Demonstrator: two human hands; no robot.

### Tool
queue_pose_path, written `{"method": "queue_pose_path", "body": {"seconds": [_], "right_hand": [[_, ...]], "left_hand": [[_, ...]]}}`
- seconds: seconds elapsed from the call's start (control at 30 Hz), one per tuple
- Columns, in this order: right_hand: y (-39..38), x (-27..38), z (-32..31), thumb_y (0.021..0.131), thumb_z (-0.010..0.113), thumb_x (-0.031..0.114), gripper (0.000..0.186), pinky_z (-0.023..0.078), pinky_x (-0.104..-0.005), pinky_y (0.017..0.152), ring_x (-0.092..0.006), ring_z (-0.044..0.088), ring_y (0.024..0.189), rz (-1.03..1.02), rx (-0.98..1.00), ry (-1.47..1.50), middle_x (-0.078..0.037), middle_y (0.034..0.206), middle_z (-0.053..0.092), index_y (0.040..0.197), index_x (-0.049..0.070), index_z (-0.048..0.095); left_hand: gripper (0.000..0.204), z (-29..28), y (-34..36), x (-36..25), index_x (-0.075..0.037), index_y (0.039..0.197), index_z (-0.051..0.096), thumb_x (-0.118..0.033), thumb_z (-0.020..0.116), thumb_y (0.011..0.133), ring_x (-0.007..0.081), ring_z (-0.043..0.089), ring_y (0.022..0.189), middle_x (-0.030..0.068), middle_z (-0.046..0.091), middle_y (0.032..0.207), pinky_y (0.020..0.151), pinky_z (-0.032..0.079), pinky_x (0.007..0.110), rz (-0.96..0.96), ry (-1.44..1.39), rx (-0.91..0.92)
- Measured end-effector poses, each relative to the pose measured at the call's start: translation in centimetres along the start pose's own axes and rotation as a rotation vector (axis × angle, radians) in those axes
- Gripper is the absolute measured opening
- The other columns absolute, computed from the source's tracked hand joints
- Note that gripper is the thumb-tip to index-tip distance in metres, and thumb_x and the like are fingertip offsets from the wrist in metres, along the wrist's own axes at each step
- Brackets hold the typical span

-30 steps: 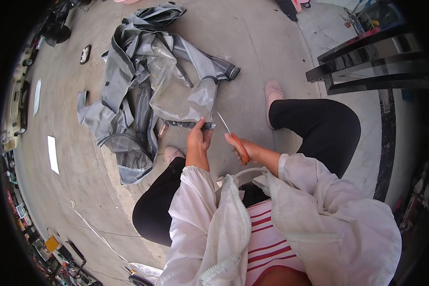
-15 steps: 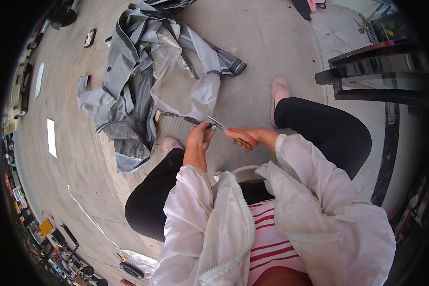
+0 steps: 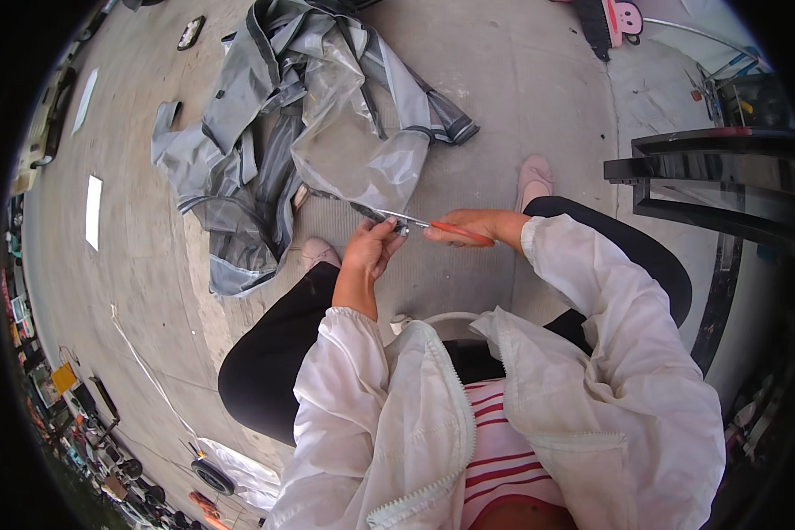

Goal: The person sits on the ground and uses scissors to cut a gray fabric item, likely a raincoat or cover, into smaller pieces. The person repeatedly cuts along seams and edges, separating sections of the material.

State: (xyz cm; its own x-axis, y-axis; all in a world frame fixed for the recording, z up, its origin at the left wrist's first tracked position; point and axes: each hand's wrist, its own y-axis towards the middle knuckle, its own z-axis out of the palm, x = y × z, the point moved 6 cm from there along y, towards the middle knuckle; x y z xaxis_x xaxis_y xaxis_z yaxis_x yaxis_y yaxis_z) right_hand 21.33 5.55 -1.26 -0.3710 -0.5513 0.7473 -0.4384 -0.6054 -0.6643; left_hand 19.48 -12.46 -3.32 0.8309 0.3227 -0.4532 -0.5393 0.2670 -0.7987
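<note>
A large crumpled sheet of grey cloth and clear plastic (image 3: 353, 132) lies on the floor in front of me, with dark trim along its edges. My left hand (image 3: 371, 247) pinches the dark edge strip at its near end. In my right hand (image 3: 468, 226) are scissors (image 3: 461, 232) with orange handles, their metal blades pointing left. The blades lie at the strip just above my left fingertips. Whether they touch or cut the strip is too small to tell.
A black metal frame (image 3: 707, 177) stands at the right. A long white strip (image 3: 150, 371) and a small black wheel (image 3: 212, 477) lie on the floor at lower left. Many mixed items line the far left edge. A pink and black item (image 3: 605, 26) is at upper right.
The scissors' blades have swung closer together, from spread to nearly closed, at the strip. The handles have drawn together too. My view has shifted slightly; the left hand keeps its pinch.
</note>
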Motion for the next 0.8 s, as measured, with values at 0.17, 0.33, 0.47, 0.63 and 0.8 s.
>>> {"method": "queue_pose_path", "body": {"seconds": [0.17,0.33,0.47,0.63,0.8], "right_hand": [[-1.3,1.2,-0.4,0.092,0.037,0.063,0.068,0.036,-0.0338,0.050,-0.0173,0.040,0.052,-0.011,-0.031,-0.111,-0.003,0.056,0.044,0.068,0.001,0.051],[-1.4,1.0,-0.2,0.088,0.040,0.068,0.073,0.038,-0.0363,0.051,-0.0194,0.042,0.053,-0.063,-0.113,-0.164,-0.007,0.056,0.046,0.067,0.000,0.057],[-1.6,1.1,1.1,0.086,0.038,0.071,0.077,0.040,-0.0366,0.050,-0.0210,0.044,0.050,-0.031,-0.129,-0.172,-0.008,0.055,0.047,0.066,0.000,0.057],[-1.4,1.7,2.9,0.084,0.035,0.075,0.076,0.037,-0.0325,0.041,-0.0171,0.045,0.043,0.111,-0.064,0.188,-0.006,0.052,0.044,0.060,0.004,0.048],[-1.2,3.6,3.9,0.087,0.035,0.072,0.068,0.034,-0.0282,0.038,-0.0113,0.041,0.042,0.025,-0.068,0.262,-0.003,0.052,0.042,0.063,0.008,0.043]], "left_hand": [[0.026,-0.6,0.2,0.2,0.005,0.107,0.046,-0.007,0.061,0.088,0.0175,0.063,0.083,0.0090,0.058,0.095,0.079,0.058,0.032,0.046,0.065,0.046],[0.027,-0.6,-0.2,0.5,0.004,0.106,0.047,-0.006,0.063,0.086,0.0168,0.062,0.081,0.0086,0.058,0.095,0.075,0.058,0.031,0.072,0.076,0.017],[0.025,-0.5,-1.3,0.3,0.002,0.105,0.049,-0.004,0.063,0.085,0.0165,0.062,0.081,0.0068,0.059,0.091,0.072,0.058,0.031,0.060,0.111,-0.019],[0.024,0.3,-2.5,0.1,0.001,0.104,0.050,-0.002,0.063,0.084,0.0169,0.062,0.080,0.0059,0.059,0.088,0.069,0.058,0.032,0.105,0.128,0.008],[0.023,-0.3,-3.7,-0.7,0.000,0.103,0.050,0.000,0.063,0.083,0.0182,0.063,0.078,0.0061,0.060,0.087,0.068,0.057,0.033,0.177,0.124,-0.094]]}}
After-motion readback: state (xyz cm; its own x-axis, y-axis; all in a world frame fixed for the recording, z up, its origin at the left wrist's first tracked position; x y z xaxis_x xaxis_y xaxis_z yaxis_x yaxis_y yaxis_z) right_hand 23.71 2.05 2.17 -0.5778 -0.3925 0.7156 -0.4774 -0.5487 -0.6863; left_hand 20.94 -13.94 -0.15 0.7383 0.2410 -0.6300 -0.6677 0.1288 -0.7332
